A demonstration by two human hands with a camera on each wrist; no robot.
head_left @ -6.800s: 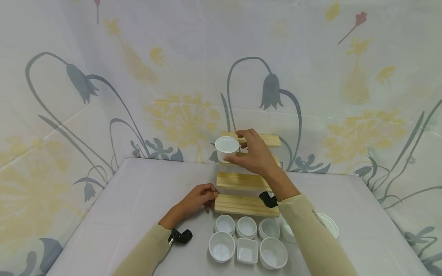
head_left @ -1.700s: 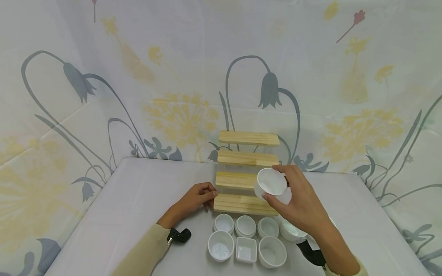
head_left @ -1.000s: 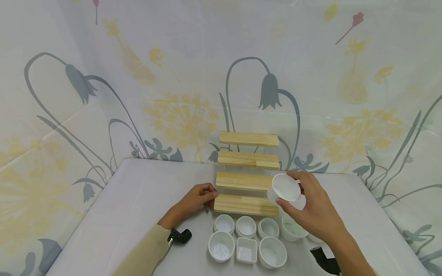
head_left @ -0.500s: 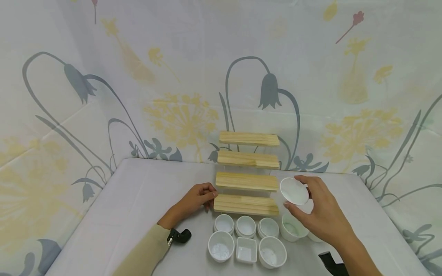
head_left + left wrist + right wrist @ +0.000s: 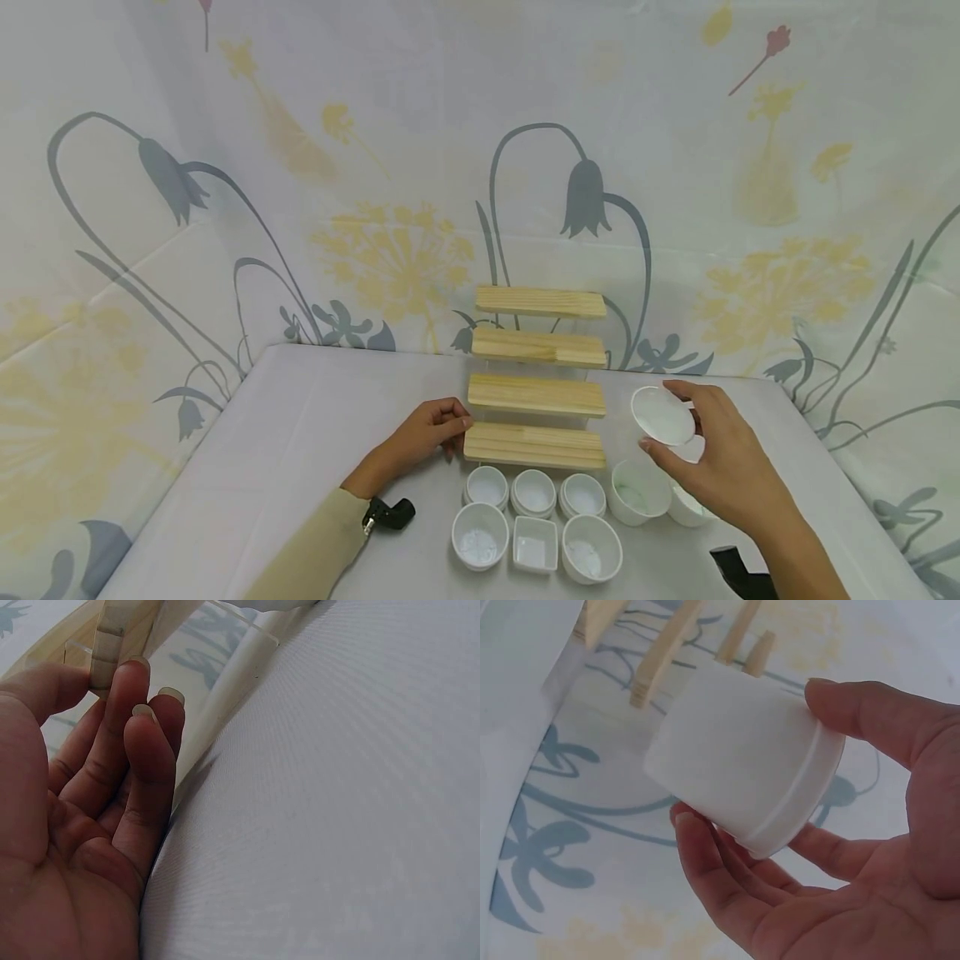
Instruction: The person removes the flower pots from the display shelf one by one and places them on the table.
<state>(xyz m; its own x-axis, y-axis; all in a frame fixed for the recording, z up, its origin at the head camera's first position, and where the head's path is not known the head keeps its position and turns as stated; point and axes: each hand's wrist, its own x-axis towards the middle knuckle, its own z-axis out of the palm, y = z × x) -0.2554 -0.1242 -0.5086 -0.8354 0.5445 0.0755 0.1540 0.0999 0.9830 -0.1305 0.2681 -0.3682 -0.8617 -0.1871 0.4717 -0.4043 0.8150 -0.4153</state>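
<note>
My right hand [image 5: 723, 454] holds a white ramekin [image 5: 739, 761] between thumb and fingers, raised to the right of the wooden tiered stand [image 5: 534, 446]. In the right wrist view its smooth outer wall and rimmed edge show, tilted. At the left end of the stand's lowest board, my left hand [image 5: 426, 437] pinches the wood between thumb and index finger. The left wrist view shows that board end [image 5: 107, 656] from the side, with the other fingers curled below it. All the boards of the stand are bare.
Several white ramekins stand in front of the stand, among them a round one [image 5: 481, 537], a square dish [image 5: 536, 546] and another round one [image 5: 592, 550]. A larger bowl [image 5: 637, 493] sits at their right, beside a partly hidden bowl [image 5: 686, 507]. Patterned cloth [image 5: 405, 167] hangs behind.
The ramekin in my right hand was at the upper left of the stand; it has since come down and moved right, past the boards. The left hand has stayed in place.
</note>
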